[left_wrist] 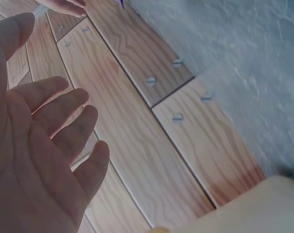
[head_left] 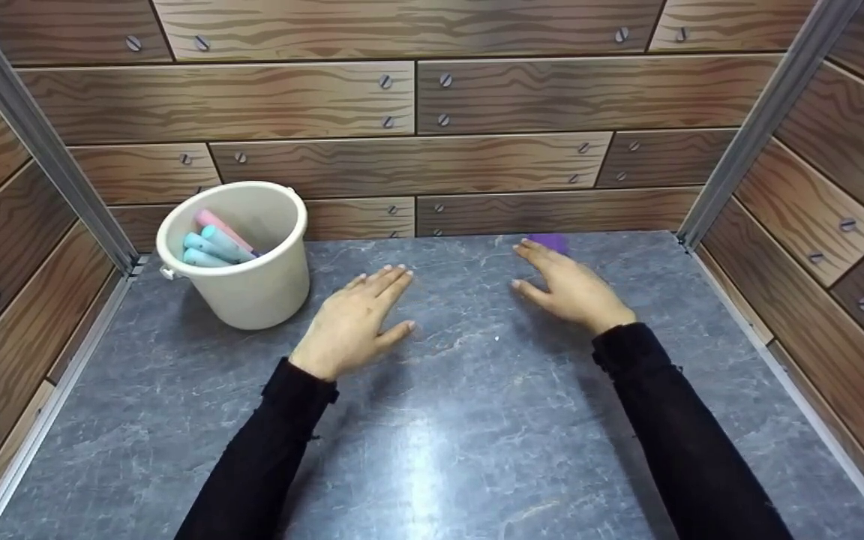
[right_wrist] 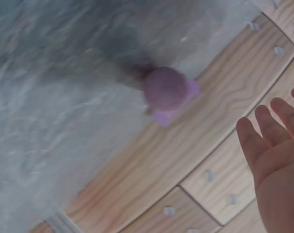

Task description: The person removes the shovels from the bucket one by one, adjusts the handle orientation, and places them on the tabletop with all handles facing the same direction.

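Note:
My left hand [head_left: 353, 326] hovers over the grey marbled tabletop, palm down, fingers straight and thumb apart, to the right of a cream bucket [head_left: 263, 292]. Inside the bucket lie several thick marker-like sticks, turquoise [head_left: 226, 244] and pink [head_left: 216, 223]. My right hand [head_left: 578, 292] is also held over the tabletop with fingers extended and holds nothing. Just beyond its fingers, a purple object [head_left: 550, 241] stands at the back wall, partly hidden by that hand. The right wrist view shows this purple object [right_wrist: 165, 90] with a round, mauve end facing the camera.
Wood-patterned panels [head_left: 417, 169] enclose the tabletop [head_left: 469, 450] at the back and both sides. Grey metal rails [head_left: 758, 124] run along the corners. The bucket stands at the back left, close to the wall.

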Demonstrator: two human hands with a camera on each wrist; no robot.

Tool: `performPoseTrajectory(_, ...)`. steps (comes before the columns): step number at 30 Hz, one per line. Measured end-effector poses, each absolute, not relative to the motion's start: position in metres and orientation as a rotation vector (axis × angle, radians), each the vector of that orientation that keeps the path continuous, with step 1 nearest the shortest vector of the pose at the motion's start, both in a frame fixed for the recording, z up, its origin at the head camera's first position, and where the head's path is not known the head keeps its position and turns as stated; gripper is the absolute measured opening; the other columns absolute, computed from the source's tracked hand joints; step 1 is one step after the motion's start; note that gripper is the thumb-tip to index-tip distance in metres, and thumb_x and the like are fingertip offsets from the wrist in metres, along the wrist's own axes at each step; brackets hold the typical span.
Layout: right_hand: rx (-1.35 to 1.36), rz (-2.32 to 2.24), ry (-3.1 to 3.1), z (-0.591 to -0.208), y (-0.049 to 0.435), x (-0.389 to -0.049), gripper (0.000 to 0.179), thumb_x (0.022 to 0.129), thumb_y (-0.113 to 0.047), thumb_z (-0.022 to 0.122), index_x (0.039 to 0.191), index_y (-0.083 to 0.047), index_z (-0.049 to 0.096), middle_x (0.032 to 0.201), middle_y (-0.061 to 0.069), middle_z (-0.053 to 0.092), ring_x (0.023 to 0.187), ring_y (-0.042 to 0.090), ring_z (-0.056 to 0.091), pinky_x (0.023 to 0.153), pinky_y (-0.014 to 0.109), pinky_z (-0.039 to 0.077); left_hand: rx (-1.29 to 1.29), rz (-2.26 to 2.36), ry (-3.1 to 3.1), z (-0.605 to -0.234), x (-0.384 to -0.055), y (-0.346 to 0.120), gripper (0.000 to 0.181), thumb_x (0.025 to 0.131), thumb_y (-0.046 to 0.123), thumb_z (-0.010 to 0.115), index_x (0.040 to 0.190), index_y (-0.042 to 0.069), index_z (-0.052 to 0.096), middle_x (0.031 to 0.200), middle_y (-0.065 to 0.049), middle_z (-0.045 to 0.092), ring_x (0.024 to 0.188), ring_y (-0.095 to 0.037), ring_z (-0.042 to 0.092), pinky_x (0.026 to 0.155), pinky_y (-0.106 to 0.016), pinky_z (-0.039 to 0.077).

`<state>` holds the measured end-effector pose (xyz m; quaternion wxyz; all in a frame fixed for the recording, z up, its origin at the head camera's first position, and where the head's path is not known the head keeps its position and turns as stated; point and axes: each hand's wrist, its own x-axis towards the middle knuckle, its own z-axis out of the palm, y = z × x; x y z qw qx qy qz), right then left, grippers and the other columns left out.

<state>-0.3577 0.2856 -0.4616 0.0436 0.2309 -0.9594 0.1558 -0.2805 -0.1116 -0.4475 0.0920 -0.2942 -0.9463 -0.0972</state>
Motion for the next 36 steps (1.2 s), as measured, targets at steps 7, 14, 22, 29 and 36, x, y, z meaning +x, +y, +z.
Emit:
performPoseTrajectory(7, 0.782, 0.394, -2.805, -0.454, 0.268, -0.349, 0.075, 0.117, -0.047, 0.071, 0.179, -0.011, 0.049, 0.188, 0.018, 0.046, 0.175, 0.045, 0.045, 0.143, 0.067, 0.042, -0.791, -0.256, -2.783, -0.440, -0.283, -0.125, 0.081, 0.118, 0.057, 0.066, 0.181, 0.011, 0.045, 0.186, -0.014, 0.050, 0.173, -0.036, 0.050, 0.146, -0.059, 0.040)
performPoseTrajectory(14, 0.819, 0.154, -2.731, -0.446, 0.250, -0.337, 0.076, 0.116, -0.059, 0.066, 0.177, -0.016, 0.053, 0.186, 0.013, 0.051, 0.176, 0.039, 0.045, 0.145, 0.066, 0.040, -0.727, -0.306, -2.765, -0.433, -0.285, -0.137, 0.081, 0.118, 0.054, 0.066, 0.180, 0.007, 0.045, 0.187, -0.016, 0.048, 0.174, -0.039, 0.048, 0.145, -0.061, 0.042)
performPoseTrajectory(22, 0.842, 0.049, -2.701, -0.439, 0.234, -0.325, 0.077, 0.115, -0.062, 0.064, 0.178, -0.020, 0.052, 0.189, 0.006, 0.047, 0.180, 0.034, 0.038, 0.149, 0.066, 0.031, -0.648, -0.301, -2.773, -0.426, -0.286, -0.149, 0.081, 0.119, 0.058, 0.061, 0.181, 0.010, 0.044, 0.189, -0.013, 0.045, 0.178, -0.034, 0.043, 0.148, -0.060, 0.036)
performPoseTrajectory(29, 0.881, 0.030, -2.707, -0.434, 0.221, -0.316, 0.082, 0.115, -0.067, 0.060, 0.182, -0.023, 0.045, 0.192, 0.003, 0.041, 0.182, 0.033, 0.033, 0.150, 0.065, 0.029, -0.594, -0.314, -2.760, -0.420, -0.285, -0.160, 0.081, 0.119, 0.058, 0.060, 0.182, 0.010, 0.043, 0.190, -0.013, 0.044, 0.179, -0.034, 0.041, 0.149, -0.061, 0.033)
performPoseTrajectory(36, 0.906, 0.066, -2.704, -0.432, 0.208, -0.309, 0.082, 0.116, -0.067, 0.057, 0.183, -0.024, 0.042, 0.192, 0.003, 0.041, 0.182, 0.032, 0.035, 0.150, 0.066, 0.029, -0.550, -0.325, -2.724, -0.415, -0.285, -0.172, 0.080, 0.120, 0.059, 0.060, 0.181, 0.009, 0.044, 0.189, -0.012, 0.046, 0.179, -0.035, 0.041, 0.150, -0.058, 0.032)
